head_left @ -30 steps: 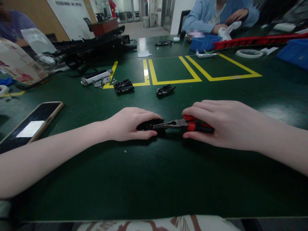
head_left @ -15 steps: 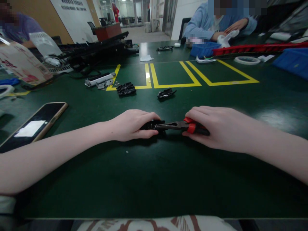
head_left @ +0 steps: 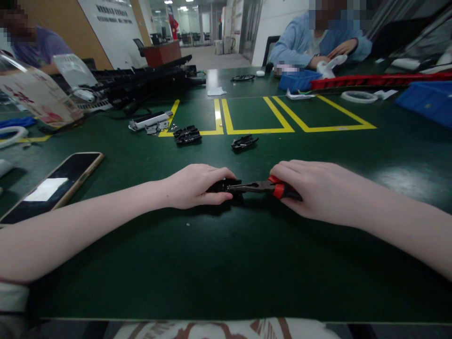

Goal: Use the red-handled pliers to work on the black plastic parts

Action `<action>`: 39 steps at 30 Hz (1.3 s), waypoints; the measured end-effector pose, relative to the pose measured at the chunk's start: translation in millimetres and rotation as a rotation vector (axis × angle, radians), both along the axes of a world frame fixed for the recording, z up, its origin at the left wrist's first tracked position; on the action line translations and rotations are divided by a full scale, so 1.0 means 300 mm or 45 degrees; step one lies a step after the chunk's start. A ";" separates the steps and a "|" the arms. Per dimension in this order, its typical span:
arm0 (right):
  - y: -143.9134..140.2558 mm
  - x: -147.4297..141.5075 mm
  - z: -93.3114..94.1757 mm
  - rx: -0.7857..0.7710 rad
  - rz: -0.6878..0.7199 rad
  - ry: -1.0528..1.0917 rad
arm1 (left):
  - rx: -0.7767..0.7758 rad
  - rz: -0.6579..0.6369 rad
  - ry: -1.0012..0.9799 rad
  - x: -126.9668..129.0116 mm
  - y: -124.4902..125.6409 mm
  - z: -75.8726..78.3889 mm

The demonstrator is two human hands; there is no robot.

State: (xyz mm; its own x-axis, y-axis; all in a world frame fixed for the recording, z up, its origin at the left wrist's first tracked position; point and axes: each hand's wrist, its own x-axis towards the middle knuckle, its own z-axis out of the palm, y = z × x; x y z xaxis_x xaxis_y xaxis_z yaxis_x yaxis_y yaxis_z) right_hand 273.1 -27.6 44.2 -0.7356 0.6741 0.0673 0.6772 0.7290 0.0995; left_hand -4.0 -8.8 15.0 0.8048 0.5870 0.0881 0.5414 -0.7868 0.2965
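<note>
Head view: at the centre of the frame a small black part point(head_left: 221, 185) lay on the green table point(head_left: 226, 263), pinned under your left hand point(head_left: 196, 186), whose fingers were curled over it. Your right hand point(head_left: 310, 188) was closed around the red-handled pliers point(head_left: 263, 187), the metal nose reaching left and touching the part. Just above, another black piece point(head_left: 243, 142) sat loose, with a pair of black pieces point(head_left: 188, 135) to its left on the yellow tape line point(head_left: 226, 117). A phone point(head_left: 52, 186) lay at left. At upper right, another person's hands point(head_left: 334, 54) worked near a blue bin point(head_left: 298, 80).
</note>
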 end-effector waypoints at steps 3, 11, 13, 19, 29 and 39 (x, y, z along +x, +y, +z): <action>-0.002 0.002 0.011 0.026 0.017 -0.038 | -0.003 -0.005 -0.004 0.000 0.000 0.001; -0.003 0.004 0.006 0.050 0.030 -0.026 | -0.009 0.008 0.024 0.004 -0.005 0.007; -0.004 0.000 0.003 0.045 0.030 -0.012 | -0.002 0.006 0.032 0.006 -0.006 0.009; -0.006 -0.012 0.003 -0.030 -0.024 -0.035 | 0.001 -0.001 0.045 0.007 -0.003 0.008; -0.015 -0.002 0.026 0.008 -0.025 -0.076 | 0.002 -0.013 0.025 0.008 -0.007 0.008; -0.012 -0.018 0.015 -0.076 -0.101 -0.116 | 0.025 -0.011 0.043 0.009 -0.005 0.007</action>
State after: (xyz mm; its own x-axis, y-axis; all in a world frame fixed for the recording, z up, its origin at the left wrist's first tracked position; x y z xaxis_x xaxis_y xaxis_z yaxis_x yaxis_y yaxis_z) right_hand 267.8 -31.1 48.7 -0.6812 0.7310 -0.0395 0.7229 0.6802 0.1210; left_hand -1.5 -10.3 17.1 0.8124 0.5786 0.0723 0.5442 -0.7968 0.2627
